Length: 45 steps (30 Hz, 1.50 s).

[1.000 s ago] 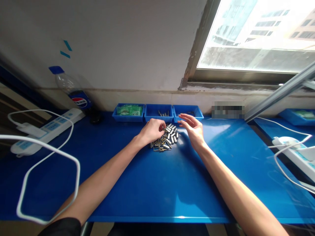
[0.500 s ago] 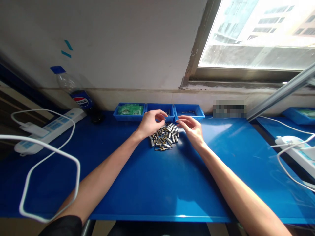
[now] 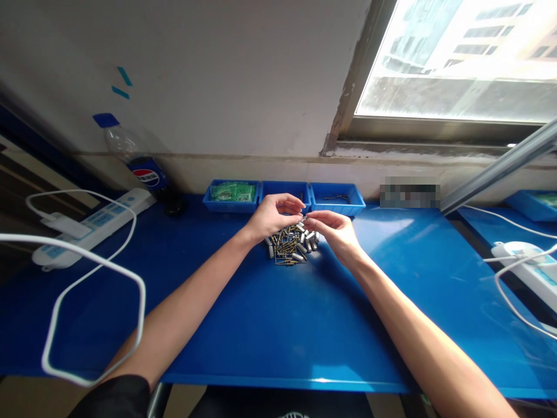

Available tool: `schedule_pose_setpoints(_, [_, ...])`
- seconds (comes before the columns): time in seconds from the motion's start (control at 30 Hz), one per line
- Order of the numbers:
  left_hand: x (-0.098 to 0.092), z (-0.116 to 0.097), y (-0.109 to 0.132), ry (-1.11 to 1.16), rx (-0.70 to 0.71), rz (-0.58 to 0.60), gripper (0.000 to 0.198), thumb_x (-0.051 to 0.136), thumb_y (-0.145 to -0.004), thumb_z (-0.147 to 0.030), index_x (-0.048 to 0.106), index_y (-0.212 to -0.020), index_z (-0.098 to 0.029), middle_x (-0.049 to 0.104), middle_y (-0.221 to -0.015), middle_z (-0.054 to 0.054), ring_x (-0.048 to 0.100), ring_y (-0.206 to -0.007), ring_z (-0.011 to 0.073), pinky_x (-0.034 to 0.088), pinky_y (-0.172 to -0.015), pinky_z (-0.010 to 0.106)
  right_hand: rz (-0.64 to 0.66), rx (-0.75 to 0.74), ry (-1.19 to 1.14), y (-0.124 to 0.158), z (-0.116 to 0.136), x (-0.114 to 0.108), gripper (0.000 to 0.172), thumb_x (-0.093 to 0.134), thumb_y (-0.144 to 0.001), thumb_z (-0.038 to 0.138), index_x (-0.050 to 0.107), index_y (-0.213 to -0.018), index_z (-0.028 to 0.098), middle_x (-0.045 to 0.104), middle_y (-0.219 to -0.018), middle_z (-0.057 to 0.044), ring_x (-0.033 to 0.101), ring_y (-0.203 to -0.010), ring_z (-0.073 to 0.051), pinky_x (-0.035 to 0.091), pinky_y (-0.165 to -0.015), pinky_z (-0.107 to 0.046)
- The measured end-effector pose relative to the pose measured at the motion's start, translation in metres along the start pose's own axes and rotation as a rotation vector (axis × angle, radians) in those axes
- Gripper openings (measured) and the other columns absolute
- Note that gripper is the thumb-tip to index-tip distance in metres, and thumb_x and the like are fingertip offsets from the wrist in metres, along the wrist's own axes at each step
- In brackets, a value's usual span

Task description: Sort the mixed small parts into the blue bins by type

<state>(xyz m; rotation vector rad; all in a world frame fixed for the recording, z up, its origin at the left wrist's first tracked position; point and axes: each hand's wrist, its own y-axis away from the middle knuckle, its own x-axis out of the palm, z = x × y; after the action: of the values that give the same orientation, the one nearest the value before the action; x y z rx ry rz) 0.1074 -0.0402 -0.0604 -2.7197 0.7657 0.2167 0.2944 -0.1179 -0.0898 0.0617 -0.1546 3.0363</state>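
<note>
A pile of small metal parts (image 3: 289, 247) lies on the blue table: thin brass-coloured pieces like screws or rivets, with short silver cylinders among them. Above the pile's far side, my left hand (image 3: 275, 217) is curled, its thumb and fingers closing toward their tips. My right hand (image 3: 337, 233) pinches from the other side, its fingertips meeting those of my left. Something tiny seems to sit where the fingertips come together, too small to name. Just behind the hands stand three blue bins: a left one (image 3: 208, 203) with green packets, a middle one (image 3: 266, 187) partly hidden, and a right one (image 3: 361, 204) holding a few thin dark pieces.
At the left are a cola bottle (image 3: 145, 173), a white power strip (image 3: 102, 223) and a looping white cable (image 3: 141, 302) that crosses my left forearm. Another power strip (image 3: 528, 267) and a blue bin (image 3: 522, 204) are at the right. A wall and window close off the back.
My right hand has moved left and my left hand slightly right, so the gap between their fingertips has closed. The view has shifted slightly.
</note>
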Motion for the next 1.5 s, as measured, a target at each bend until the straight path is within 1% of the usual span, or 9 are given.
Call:
schedule_pose_setpoints(0.13, [-0.004, 0.005, 0.000, -0.311, 0.024, -0.004, 0.019, 0.075, -0.078, -0.019, 0.076, -0.097, -0.015, 0.078, -0.093, 0.008, 0.074, -0.085, 0.0197, 0.060, -0.081, 0.031, -0.072, -0.058, 0.012, -0.003, -0.004, -0.004, 0.034, 0.084, -0.079, 0.047, 0.080, -0.102, 0.023, 0.081, -0.097, -0.007, 0.077, -0.091, -0.027, 0.060, -0.095, -0.046])
schedule_pose_setpoints(0.27, [-0.006, 0.011, 0.002, -0.631, 0.056, 0.033, 0.016, 0.074, -0.077, -0.018, 0.077, -0.093, -0.016, 0.076, -0.085, 0.006, 0.071, -0.077, 0.0200, 0.056, -0.073, 0.030, -0.177, -0.171, 0.045, -0.008, -0.005, -0.012, 0.046, 0.083, -0.080, 0.042, 0.075, -0.122, 0.025, 0.074, -0.130, -0.009, 0.073, -0.112, -0.028, 0.055, -0.106, -0.049])
schedule_pose_setpoints(0.4, [-0.001, 0.016, 0.005, -0.705, 0.058, 0.077, 0.019, 0.072, -0.076, -0.016, 0.077, -0.094, -0.016, 0.075, -0.083, 0.006, 0.069, -0.074, 0.0194, 0.054, -0.068, 0.028, -0.204, -0.178, 0.085, -0.011, -0.007, -0.018, 0.060, 0.081, -0.079, 0.041, 0.067, -0.136, 0.028, 0.065, -0.145, -0.011, 0.070, -0.116, -0.029, 0.055, -0.105, -0.052])
schedule_pose_setpoints(0.6, [0.008, 0.017, 0.008, -0.719, 0.044, 0.051, 0.023, 0.065, -0.073, -0.008, 0.077, -0.091, -0.016, 0.075, -0.082, 0.006, 0.068, -0.073, 0.0196, 0.053, -0.066, 0.028, -0.173, -0.163, 0.092, -0.010, -0.011, -0.018, 0.053, 0.078, -0.082, 0.044, 0.068, -0.132, 0.028, 0.068, -0.139, -0.011, 0.072, -0.110, -0.028, 0.057, -0.102, -0.051])
schedule_pose_setpoints(0.9, [0.003, 0.015, 0.006, -0.541, 0.031, 0.006, 0.026, 0.064, -0.072, -0.004, 0.077, -0.092, -0.015, 0.076, -0.080, 0.005, 0.070, -0.072, 0.0177, 0.057, -0.069, 0.027, -0.157, -0.167, 0.084, -0.009, -0.009, -0.016, 0.042, 0.076, -0.084, 0.043, 0.071, -0.122, 0.025, 0.073, -0.130, -0.010, 0.075, -0.099, -0.026, 0.061, -0.089, -0.045])
schedule_pose_setpoints(1.1, [-0.007, 0.002, 0.000, -0.326, 0.026, -0.063, 0.022, 0.070, -0.075, -0.010, 0.077, -0.095, -0.016, 0.079, -0.091, 0.007, 0.075, -0.084, 0.0194, 0.061, -0.082, 0.031, -0.111, -0.135, 0.138, -0.007, -0.008, -0.013, 0.034, 0.076, -0.085, 0.045, 0.074, -0.112, 0.024, 0.080, -0.101, -0.007, 0.076, -0.091, -0.024, 0.060, -0.089, -0.042])
schedule_pose_setpoints(1.27, [-0.010, -0.008, -0.002, -0.083, 0.010, -0.052, 0.024, 0.079, -0.073, -0.018, 0.075, -0.097, -0.014, 0.079, -0.095, 0.008, 0.076, -0.092, 0.0208, 0.061, -0.090, 0.035, -0.034, -0.174, 0.261, -0.003, -0.006, -0.008, 0.036, 0.077, -0.085, 0.051, 0.074, -0.110, 0.025, 0.079, -0.104, -0.006, 0.075, -0.097, -0.025, 0.059, -0.091, -0.041])
schedule_pose_setpoints(1.4, [-0.007, -0.011, -0.001, 0.042, -0.002, -0.048, 0.027, 0.084, -0.070, -0.020, 0.075, -0.095, -0.013, 0.079, -0.096, 0.008, 0.075, -0.093, 0.0202, 0.060, -0.093, 0.037, 0.092, -0.067, 0.096, 0.001, -0.001, -0.003, 0.037, 0.080, -0.082, 0.052, 0.071, -0.108, 0.026, 0.079, -0.092, -0.004, 0.075, -0.088, -0.024, 0.060, -0.085, -0.040])
schedule_pose_setpoints(1.5, [-0.004, -0.011, 0.000, 0.079, -0.016, -0.065, 0.028, 0.085, -0.069, -0.022, 0.075, -0.093, -0.013, 0.078, -0.094, 0.007, 0.074, -0.092, 0.0198, 0.059, -0.094, 0.037, 0.121, -0.010, -0.037, 0.003, 0.003, -0.001, 0.034, 0.083, -0.080, 0.048, 0.071, -0.104, 0.026, 0.080, -0.091, -0.003, 0.076, -0.085, -0.022, 0.059, -0.087, -0.040])
